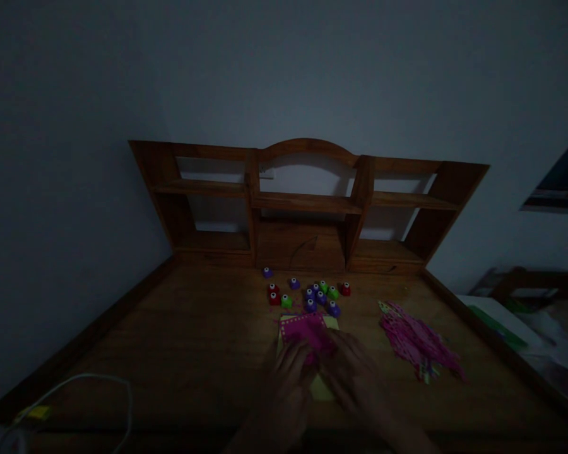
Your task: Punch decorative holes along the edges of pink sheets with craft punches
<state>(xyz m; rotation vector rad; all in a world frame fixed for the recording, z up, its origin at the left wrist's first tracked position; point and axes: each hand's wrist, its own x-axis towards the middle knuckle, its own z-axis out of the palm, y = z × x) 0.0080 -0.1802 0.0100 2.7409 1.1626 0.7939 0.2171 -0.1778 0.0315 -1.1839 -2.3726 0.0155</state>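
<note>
- The magenta paper sheet point(303, 329) lies on the tabletop point(208, 340) in front of the person, over a pale yellow sheet point(322, 389); small holes line its top and left edges.
- The left hand point(291, 378) rests on the lower left of the magenta paper sheet, fingers slightly apart and bent; whether it pinches the paper, I cannot tell.
- The right hand point(355, 372) is at the sheet's right side, fingers reaching inward; it is blurred and dark, so whether it grips I cannot tell.
- Just beyond the sheets stand small craft punches point(310, 306) in purple, red and green, with white-and-dark tops, some touching.
- To the right, apart from the hands, lies a heap of magenta paper strips point(419, 340) with some paler pieces.
- A wooden shelf unit point(307, 203) stands along the back.
- A white cable point(88, 376) curves at the near left, by a yellow object point(38, 413).
</note>
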